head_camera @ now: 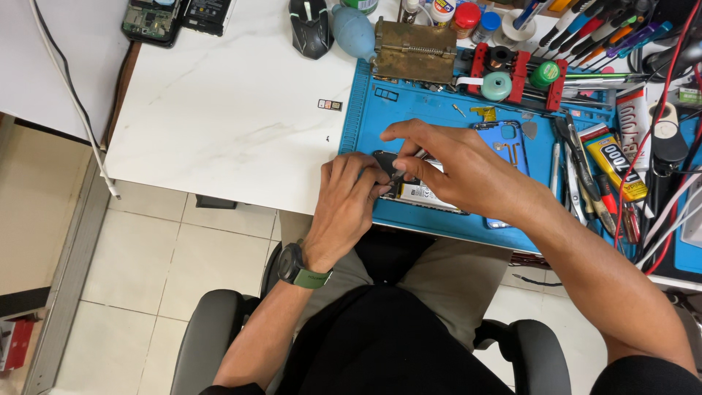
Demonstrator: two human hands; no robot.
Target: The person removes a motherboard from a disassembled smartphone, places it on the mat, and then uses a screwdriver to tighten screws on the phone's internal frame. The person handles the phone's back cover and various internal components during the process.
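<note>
Blue mat (439, 110) bears an opened phone (420, 192) (beneath both hands), left hand (351, 197) steadying, right hand (453, 164) pinching tweezers (408, 167).

Light: bright, even, from overhead.
Shadows: soft, under my hands.
Glare: mild on the white worktop (219, 110).
Focus: sharp; edges slightly bowed.

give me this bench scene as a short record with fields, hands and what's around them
left hand: left hand rests on the near end of the opened phone, steadying it
right hand: right hand pinches a thin metal tool over the phone
surface: blue mat on a white table
beside phone: blue phone cover
behind: brass block, black mouse
right edge: glue tube, pens
</note>
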